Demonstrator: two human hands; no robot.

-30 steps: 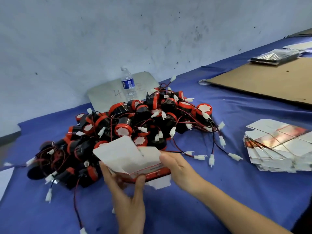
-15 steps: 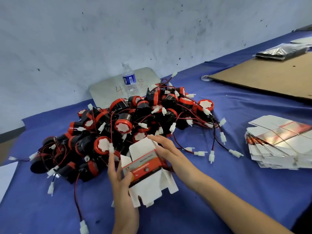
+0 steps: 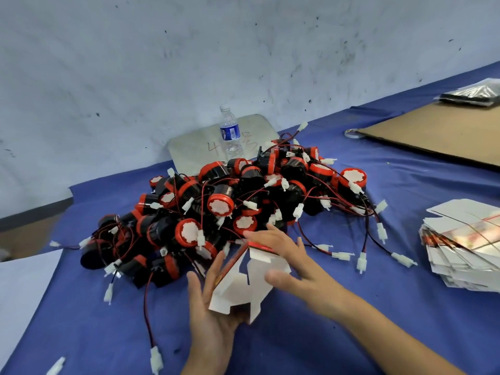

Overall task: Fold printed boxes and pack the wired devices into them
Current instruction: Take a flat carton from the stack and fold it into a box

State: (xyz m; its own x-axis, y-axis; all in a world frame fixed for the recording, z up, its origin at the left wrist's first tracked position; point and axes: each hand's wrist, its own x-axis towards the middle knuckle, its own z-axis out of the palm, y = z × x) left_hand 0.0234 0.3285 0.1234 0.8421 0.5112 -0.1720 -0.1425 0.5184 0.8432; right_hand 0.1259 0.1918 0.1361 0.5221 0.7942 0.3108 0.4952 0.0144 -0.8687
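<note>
The left hand (image 3: 213,318) rises from the lower edge with its palm turned up and inward, the fingers (image 3: 216,266) straight and held together, the thumb spread out to the side; the right hand (image 3: 295,266) reaches in from the lower right on a bare forearm, arched over the work with its fingers (image 3: 259,235) stretched out nearly straight and its thumb blurred. Between the two lies the half-folded white cardboard box with a red printed side (image 3: 243,290), just above the blue cloth tabletop (image 3: 351,334); its red side lies flat against the left fingers and its lower edge rests in the left palm, while the right fingers lie across its top corner and the right thumb touches its near white panel. The box is partly opened into shape, its plain white flaps loose and pointing toward the camera. Just behind it sits the heap of black round devices with red rims, white faces and red-and-black wires ending in white plugs (image 3: 230,201); well apart to the right lies a stack of flat printed box blanks (image 3: 465,250).
</note>
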